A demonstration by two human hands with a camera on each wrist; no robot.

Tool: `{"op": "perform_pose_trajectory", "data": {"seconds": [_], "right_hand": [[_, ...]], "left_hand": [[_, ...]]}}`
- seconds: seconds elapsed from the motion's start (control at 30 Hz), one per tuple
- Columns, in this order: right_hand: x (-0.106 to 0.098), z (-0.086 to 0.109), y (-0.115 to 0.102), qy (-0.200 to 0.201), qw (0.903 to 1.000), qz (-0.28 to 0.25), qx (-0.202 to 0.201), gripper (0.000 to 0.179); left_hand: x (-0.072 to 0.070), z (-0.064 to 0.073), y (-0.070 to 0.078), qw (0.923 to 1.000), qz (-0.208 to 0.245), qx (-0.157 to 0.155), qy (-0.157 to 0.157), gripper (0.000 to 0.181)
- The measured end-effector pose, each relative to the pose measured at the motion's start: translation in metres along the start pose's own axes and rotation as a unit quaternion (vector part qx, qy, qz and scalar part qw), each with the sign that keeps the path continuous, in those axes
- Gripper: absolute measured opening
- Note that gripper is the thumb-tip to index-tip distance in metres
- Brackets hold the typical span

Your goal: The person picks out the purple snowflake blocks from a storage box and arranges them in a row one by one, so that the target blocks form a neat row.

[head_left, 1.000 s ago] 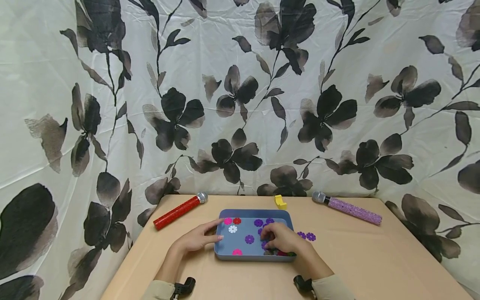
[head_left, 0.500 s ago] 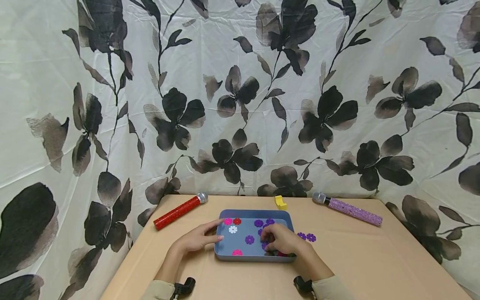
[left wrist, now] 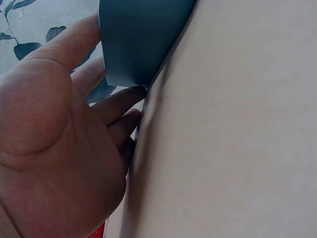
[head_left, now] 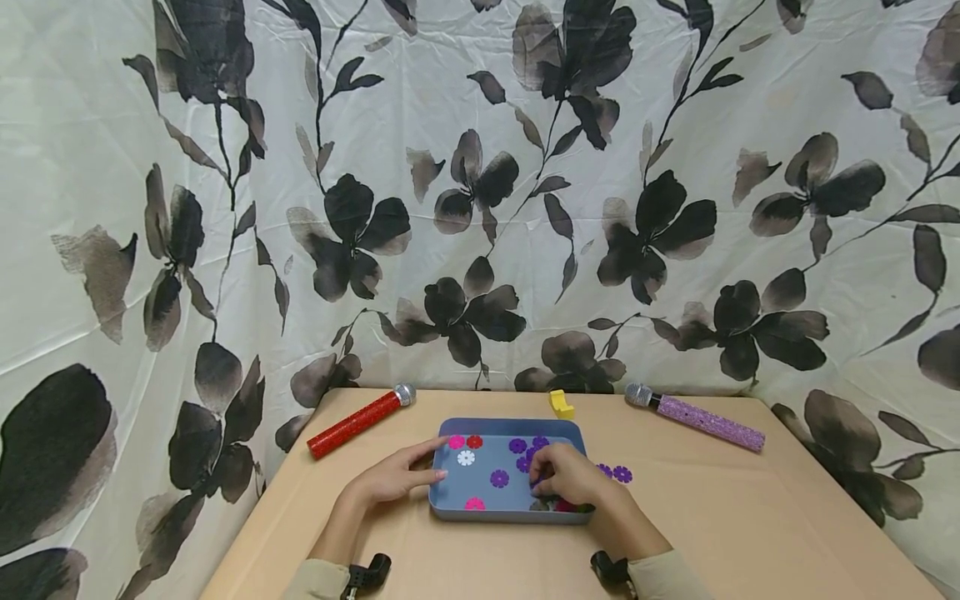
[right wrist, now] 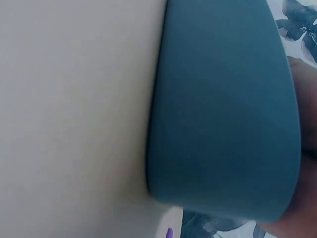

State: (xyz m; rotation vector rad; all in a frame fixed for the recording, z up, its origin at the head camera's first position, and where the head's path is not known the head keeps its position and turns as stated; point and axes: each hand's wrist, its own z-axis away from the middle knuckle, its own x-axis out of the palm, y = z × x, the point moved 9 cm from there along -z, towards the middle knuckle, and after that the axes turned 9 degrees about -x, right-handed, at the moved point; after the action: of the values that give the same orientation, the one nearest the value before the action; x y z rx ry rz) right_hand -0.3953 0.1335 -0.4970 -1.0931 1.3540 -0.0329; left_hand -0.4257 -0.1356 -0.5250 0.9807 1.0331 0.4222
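Note:
A blue-grey tray [head_left: 457,517] lies on the table with flower-shaped pieces in it. My left hand [head_left: 393,477] touches its left side, thumb and forefinger at the rim; in the left wrist view the other fingers lie against the outer wall. Over the right half of the tray, my right hand [head_left: 566,477] has its fingertips drawn together on a purple flower piece, mostly hidden by the fingers. Several purple flower pieces [head_left: 517,446] lie around that hand. To the left are pink [head_left: 456,442], red [head_left: 474,442] and white [head_left: 466,458] flower pieces. Dark pieces sit below the right palm, partly covered.
Two purple flower pieces [head_left: 622,474] lie on the table right of the tray. A red microphone [head_left: 356,425] lies at back left, a purple glittery one [head_left: 708,422] at back right. Behind the tray is a small yellow object [head_left: 561,405]. A floral curtain [head_left: 480,208] hangs beyond the table.
My right hand has shifted slightly right within the tray, and the purple piece below its fingertips is now mostly hidden under them. The left hand has stayed at the tray's rim.

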Motion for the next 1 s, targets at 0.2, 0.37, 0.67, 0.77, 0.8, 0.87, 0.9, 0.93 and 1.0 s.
{"op": "perform_pose_trajectory", "data": {"seconds": [0.2, 0.37, 0.67, 0.77, 0.8, 0.87, 0.9, 0.93, 1.0], "right_hand": [[-0.016, 0.006, 0.004, 0.033, 0.9994, 0.005, -0.007, 0.005], [-0.042, 0.021, 0.016, 0.117, 0.993, -0.011, 0.016, 0.013], [-0.096, 0.067, 0.048, 0.232, 0.9694, 0.023, 0.076, 0.016], [-0.108, 0.077, 0.054, 0.239, 0.9673, 0.042, 0.073, 0.021], [-0.111, 0.079, 0.056, 0.239, 0.9672, 0.044, 0.075, 0.022], [-0.116, 0.083, 0.058, 0.238, 0.9675, 0.045, 0.073, 0.024], [-0.117, 0.085, 0.059, 0.237, 0.9677, 0.046, 0.074, 0.024], [-0.118, 0.086, 0.061, 0.235, 0.9679, 0.047, 0.075, 0.024], [-0.119, 0.088, 0.062, 0.227, 0.9698, 0.049, 0.074, 0.023]], "left_hand": [[0.0, 0.0, 0.003, 1.0, 0.003, 0.005, -0.001, 0.076], [0.001, 0.0, 0.003, 1.0, 0.003, 0.005, -0.003, 0.076], [0.002, 0.0, 0.0, 0.9999, 0.007, 0.006, -0.01, 0.075], [0.002, 0.0, -0.001, 0.9999, 0.007, 0.009, -0.007, 0.074], [0.002, 0.0, -0.001, 0.9999, 0.007, 0.01, -0.006, 0.074], [0.002, 0.0, -0.001, 0.9999, 0.004, 0.008, -0.004, 0.073], [0.002, 0.0, 0.0, 1.0, 0.002, 0.008, -0.004, 0.073], [0.002, 0.0, 0.0, 1.0, 0.001, 0.008, -0.004, 0.073], [0.001, 0.0, 0.002, 1.0, 0.001, 0.006, -0.004, 0.073]]}}
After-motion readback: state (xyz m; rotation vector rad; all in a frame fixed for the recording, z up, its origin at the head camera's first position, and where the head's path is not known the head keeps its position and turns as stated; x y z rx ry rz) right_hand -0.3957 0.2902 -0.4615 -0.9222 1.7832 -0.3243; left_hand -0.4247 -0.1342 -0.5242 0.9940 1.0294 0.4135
